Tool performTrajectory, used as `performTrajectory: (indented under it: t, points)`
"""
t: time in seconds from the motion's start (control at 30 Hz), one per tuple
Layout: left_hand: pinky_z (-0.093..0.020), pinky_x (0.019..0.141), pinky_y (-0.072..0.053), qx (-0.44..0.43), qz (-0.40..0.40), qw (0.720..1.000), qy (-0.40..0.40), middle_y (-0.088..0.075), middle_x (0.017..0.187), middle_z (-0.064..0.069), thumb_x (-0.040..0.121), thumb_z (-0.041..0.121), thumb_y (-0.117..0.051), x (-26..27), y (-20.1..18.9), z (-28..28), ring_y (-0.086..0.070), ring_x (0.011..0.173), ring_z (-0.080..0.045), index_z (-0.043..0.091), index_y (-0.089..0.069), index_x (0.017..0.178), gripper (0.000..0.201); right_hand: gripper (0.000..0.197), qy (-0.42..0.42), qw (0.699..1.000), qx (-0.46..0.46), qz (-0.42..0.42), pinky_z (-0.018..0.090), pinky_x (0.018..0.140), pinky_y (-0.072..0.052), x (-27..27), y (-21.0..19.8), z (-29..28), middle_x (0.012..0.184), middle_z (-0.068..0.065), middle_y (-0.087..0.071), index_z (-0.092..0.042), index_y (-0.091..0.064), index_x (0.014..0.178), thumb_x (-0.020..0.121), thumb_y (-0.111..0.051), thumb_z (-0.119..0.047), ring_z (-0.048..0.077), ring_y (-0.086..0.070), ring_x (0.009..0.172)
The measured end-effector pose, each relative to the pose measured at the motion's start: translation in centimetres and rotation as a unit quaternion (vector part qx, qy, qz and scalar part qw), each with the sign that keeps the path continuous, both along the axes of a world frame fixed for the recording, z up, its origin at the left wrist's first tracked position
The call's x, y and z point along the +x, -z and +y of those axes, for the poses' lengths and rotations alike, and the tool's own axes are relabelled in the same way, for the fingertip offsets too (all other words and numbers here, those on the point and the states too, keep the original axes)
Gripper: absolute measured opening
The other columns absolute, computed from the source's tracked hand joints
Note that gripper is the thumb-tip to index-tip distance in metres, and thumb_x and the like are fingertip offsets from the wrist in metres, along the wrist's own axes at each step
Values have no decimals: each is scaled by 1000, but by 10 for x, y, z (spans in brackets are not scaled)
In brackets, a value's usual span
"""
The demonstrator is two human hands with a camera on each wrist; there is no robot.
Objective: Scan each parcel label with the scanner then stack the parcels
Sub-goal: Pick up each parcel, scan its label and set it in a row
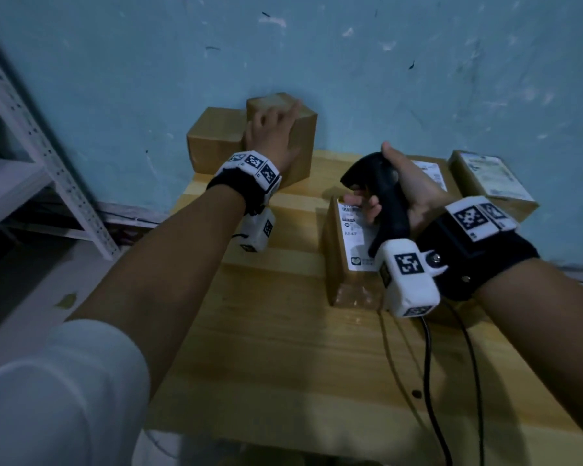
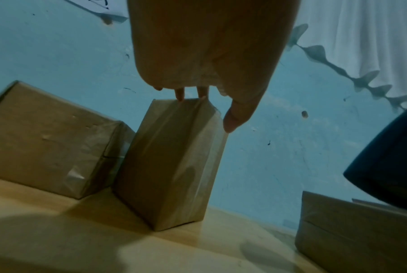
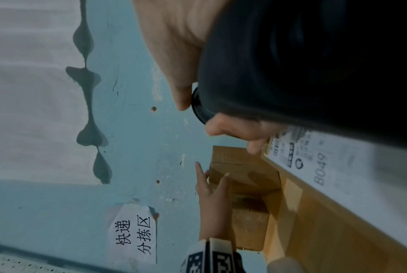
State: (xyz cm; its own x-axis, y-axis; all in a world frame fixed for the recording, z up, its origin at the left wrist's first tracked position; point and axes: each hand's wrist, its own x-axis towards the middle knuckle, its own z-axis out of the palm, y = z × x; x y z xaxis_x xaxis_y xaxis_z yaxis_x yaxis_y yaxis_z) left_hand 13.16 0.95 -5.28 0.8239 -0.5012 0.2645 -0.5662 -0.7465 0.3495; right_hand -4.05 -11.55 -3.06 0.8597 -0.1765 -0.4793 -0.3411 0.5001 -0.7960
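Observation:
A tall brown parcel (image 1: 300, 142) stands upright at the back of the wooden table (image 1: 283, 348), against a lower brown parcel (image 1: 212, 136) on its left. My left hand (image 1: 276, 119) lies over the tall parcel's top with straight, spread fingers. In the left wrist view the fingertips (image 2: 179, 95) touch its top edge and the thumb hangs by its right side. My right hand (image 1: 384, 196) grips a black scanner (image 1: 381, 183) by its handle. The scanner's head hangs over a flat parcel (image 1: 337, 264) with a white label (image 3: 314, 166) reading 8049.
Two more labelled parcels lie at the back right, one (image 1: 431, 169) behind my right hand and one (image 1: 492, 183) by the table's right edge. Black cables (image 1: 428, 364) trail across the table's front right. A white metal shelf (image 1: 31, 146) stands at the left. A blue wall (image 1: 350, 79) backs the table.

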Motion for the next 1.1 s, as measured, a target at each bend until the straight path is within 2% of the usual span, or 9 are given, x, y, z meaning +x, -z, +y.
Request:
performTrajectory:
  t: [0.1,0.27,0.4,0.5,0.6,0.77,0.9,1.03,1.1]
  points:
    - [-50,111,-23,-4,-24,999,-33,-30,139,-12,89,35,-54,-3,-1,-5,-29,127,-35,44,-25,144,62,59,1,1000,-22,12,8,37,-37,1,1,-1,74,12,-47,-4,-44,84,88,-39,-63,9,-42,30]
    - [-61,113,0,40,-8,997,-60,-17,151,-15,89,46,-50,-10,-5,-14,-17,137,-38,41,-46,131,43,56,21,1000,-6,9,9,36,-38,1,4,3,76,9,-45,-7,-41,93,86,-45,-62,9,-42,30]
    - [-62,113,-8,27,-3,997,-67,-26,148,-15,87,48,-50,-21,-9,-25,-18,138,-39,30,-56,117,35,55,28,1000,-9,13,10,34,-38,0,6,4,70,12,-53,-7,-42,93,85,-49,-61,10,-41,29]
    - [-62,110,-17,26,22,997,-75,-32,144,-14,86,55,-50,-20,-14,-38,-16,139,-41,23,-52,118,46,54,18,999,-19,19,10,33,-37,2,7,4,56,12,-58,-9,-41,90,85,-47,-62,9,-39,28]
    - [-64,109,-19,27,62,994,-89,-29,147,-16,84,60,-52,-14,-21,-50,-12,140,-43,21,-43,132,62,54,4,999,-34,31,9,34,-37,3,6,3,64,12,-52,-9,-39,89,86,-44,-63,9,-37,28]
    - [-51,108,-30,9,76,992,-99,-27,146,-16,85,40,-63,-3,-30,-53,-23,135,-42,16,-40,132,57,56,4,998,-46,42,11,32,-37,6,8,2,73,11,-53,-7,-43,90,86,-46,-62,9,-38,27]
    - [-50,105,-30,-45,93,988,-119,-24,145,-16,81,32,-65,-6,-27,-55,-26,132,-39,13,-31,135,67,58,6,998,-54,43,13,31,-37,8,10,0,70,11,-57,-4,-47,94,85,-48,-61,10,-40,27]
    - [-52,111,-22,-95,149,973,-150,-1,154,-23,78,35,-71,-9,-28,-52,-14,141,-41,14,-12,146,92,55,13,998,-56,38,13,31,-37,10,11,0,72,13,-58,-7,-44,100,86,-49,-60,10,-38,26]
    - [-52,113,-18,-114,185,961,-172,-2,154,-24,77,39,-71,-11,-30,-47,-9,143,-39,15,-8,147,97,54,17,998,-55,37,12,31,-38,10,12,-1,74,13,-58,-7,-45,98,85,-50,-59,10,-38,26]
